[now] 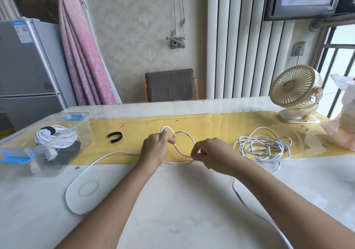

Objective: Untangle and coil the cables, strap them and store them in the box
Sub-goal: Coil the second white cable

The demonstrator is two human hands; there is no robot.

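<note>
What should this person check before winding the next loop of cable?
1. Left hand grips the started loops of the white cable: ok.
2. Right hand pinches the cable: ok.
3. Tangled pile sorted out: not ok, its loops cross each other.
4. Black strap lying nearby on the table: ok.
5. Box open: ok.
6. Room left beside the coiled cable in it: cannot tell.

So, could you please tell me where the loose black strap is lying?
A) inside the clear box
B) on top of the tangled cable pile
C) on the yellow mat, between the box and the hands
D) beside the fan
C: the black strap lies on the yellow mat, right of the clear box and left of the left hand, which holds the white cable.
</note>
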